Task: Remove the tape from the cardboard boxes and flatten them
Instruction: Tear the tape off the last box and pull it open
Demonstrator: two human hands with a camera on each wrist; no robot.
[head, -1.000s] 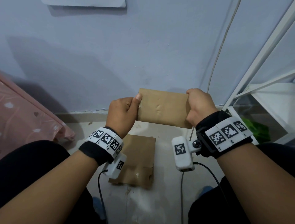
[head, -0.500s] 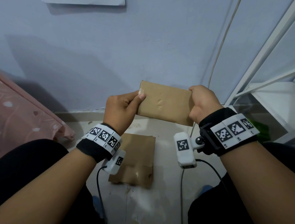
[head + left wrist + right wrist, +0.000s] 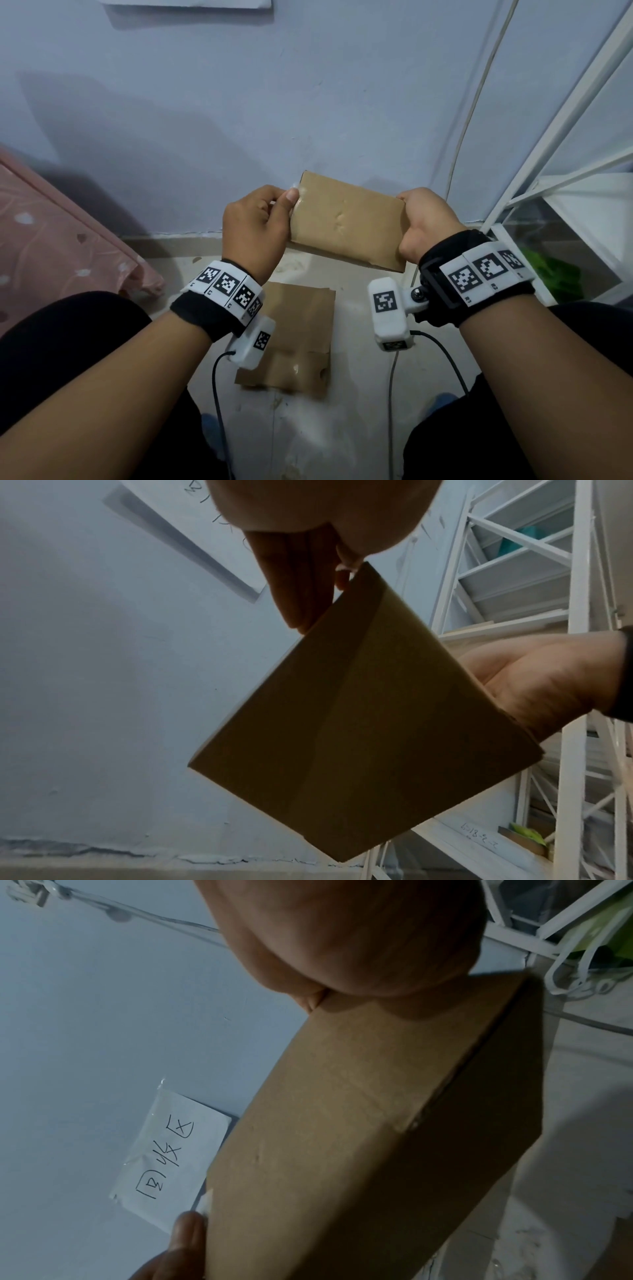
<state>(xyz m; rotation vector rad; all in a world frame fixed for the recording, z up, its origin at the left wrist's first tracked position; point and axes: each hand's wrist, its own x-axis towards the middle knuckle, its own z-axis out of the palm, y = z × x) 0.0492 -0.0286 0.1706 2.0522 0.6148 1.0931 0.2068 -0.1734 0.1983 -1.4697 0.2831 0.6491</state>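
I hold a small brown cardboard box (image 3: pixel 346 222) in the air in front of the wall, its right end tilted down. My left hand (image 3: pixel 289 196) pinches a whitish end of clear tape (image 3: pixel 207 1202) at the box's upper left corner, thumb on the near face. My right hand (image 3: pixel 424 222) grips the box's right end, fingers curled behind it. From the left wrist view the box (image 3: pixel 359 723) shows its dark underside, with the right hand (image 3: pixel 548 680) behind it. A flattened cardboard box (image 3: pixel 301 329) lies on the floor below my hands.
A white metal shelf rack (image 3: pixel 555 137) stands at the right with a green bag (image 3: pixel 558 277) on its lowest level. A pink cloth (image 3: pixel 51 246) lies at the left. A cable (image 3: pixel 469 113) runs down the wall. My knees flank the floor patch.
The box has tipped so its right end sits lower. My left thumb has slid from the left edge up to the upper left corner, onto the tape end.
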